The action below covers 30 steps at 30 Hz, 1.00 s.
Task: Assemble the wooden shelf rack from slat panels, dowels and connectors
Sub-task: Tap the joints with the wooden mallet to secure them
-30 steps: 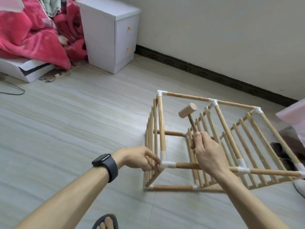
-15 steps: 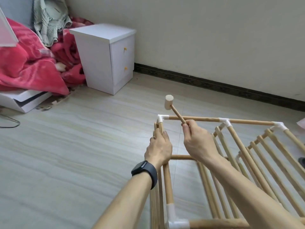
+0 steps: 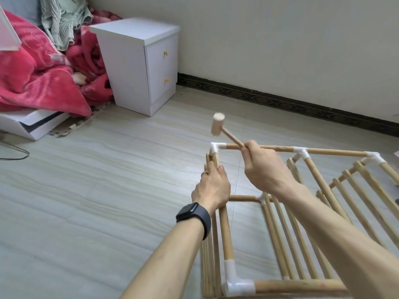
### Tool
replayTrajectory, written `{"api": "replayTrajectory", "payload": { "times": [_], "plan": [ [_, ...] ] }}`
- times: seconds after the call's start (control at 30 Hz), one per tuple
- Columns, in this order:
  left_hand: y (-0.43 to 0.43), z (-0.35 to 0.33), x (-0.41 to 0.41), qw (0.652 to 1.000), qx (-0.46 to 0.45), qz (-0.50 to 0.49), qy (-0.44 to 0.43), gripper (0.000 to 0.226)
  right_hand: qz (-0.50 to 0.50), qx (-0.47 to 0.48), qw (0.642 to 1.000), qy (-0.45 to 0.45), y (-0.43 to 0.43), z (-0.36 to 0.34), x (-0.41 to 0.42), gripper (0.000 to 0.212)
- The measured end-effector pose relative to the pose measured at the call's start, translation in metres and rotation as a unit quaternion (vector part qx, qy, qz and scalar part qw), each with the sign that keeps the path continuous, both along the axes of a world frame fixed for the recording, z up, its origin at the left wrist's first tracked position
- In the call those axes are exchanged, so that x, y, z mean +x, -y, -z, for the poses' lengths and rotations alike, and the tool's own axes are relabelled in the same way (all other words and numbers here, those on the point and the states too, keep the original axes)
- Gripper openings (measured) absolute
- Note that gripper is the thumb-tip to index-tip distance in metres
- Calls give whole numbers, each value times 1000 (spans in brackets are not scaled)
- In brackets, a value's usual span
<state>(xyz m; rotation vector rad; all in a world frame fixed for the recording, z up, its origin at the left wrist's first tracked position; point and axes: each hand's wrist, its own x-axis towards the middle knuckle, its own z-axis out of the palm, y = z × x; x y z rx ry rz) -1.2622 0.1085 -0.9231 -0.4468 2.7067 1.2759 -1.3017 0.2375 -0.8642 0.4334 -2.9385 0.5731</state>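
Note:
The wooden shelf rack (image 3: 313, 173) lies on its side on the floor, its dowels joined by white connectors and slat panels between them. My left hand (image 3: 212, 188) grips the upper left dowel just below the far corner connector (image 3: 216, 147). My right hand (image 3: 262, 167) holds the handle of a small wooden mallet (image 3: 218, 126). The mallet head hangs a little above and left of that corner connector. A near corner connector (image 3: 236, 285) shows at the bottom edge.
A white two-drawer cabinet (image 3: 142, 63) stands by the wall at the back left. Red bedding (image 3: 38, 70) spills beside it over a white bed base (image 3: 28, 126). Pale tiled floor (image 3: 97, 190) spreads left of the rack. A dark skirting board (image 3: 291, 102) runs along the wall.
My left hand moved from the near corner up to the dowel below the far corner. My right hand swung the mallet from inside the rack to above that corner. The view came closer.

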Motion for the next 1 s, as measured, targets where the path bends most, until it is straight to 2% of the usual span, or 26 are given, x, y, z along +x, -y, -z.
{"api": "replayTrajectory", "payload": {
  "times": [0.03,0.07,0.13,0.17,0.27,0.3,0.4,0.43,0.57,0.63,0.7,0.8,0.87,1.0],
  "plan": [
    [1,0,0,1000,1,-1,-1,45,-6,-34,999,-20,1,1,3,25],
    [1,0,0,1000,3,-3,-1,45,-11,-25,999,-17,2,2,5,24],
    [0,1,0,1000,6,-5,1,45,2,61,997,51,3,3,6,24],
    [0,1,0,1000,6,-7,0,46,15,69,995,63,3,2,6,25],
    [0,3,0,1000,1,-9,-4,46,15,-49,998,-23,4,1,6,24],
    [-1,4,-1,1000,1,-10,-5,46,15,-40,999,-9,7,1,7,22],
    [0,7,-5,1000,8,-17,-6,47,35,55,991,120,11,3,8,22],
    [1,9,-6,1000,14,-20,-6,49,44,36,991,122,9,0,10,25],
    [2,17,-2,995,75,-54,-24,51,99,-173,974,105,-8,-2,60,28],
    [2,18,4,987,130,-87,-44,49,90,-210,962,150,-12,11,110,28],
    [5,19,15,983,153,-84,-47,50,84,-177,963,187,-13,28,156,29],
    [14,23,45,987,153,-38,-18,53,69,-53,984,158,-9,45,189,27],
    [22,23,69,989,147,-1,27,54,63,-68,989,120,-4,45,193,26],
    [47,15,111,983,89,97,129,53,69,-110,987,99,6,32,188,26]
  ]
}}
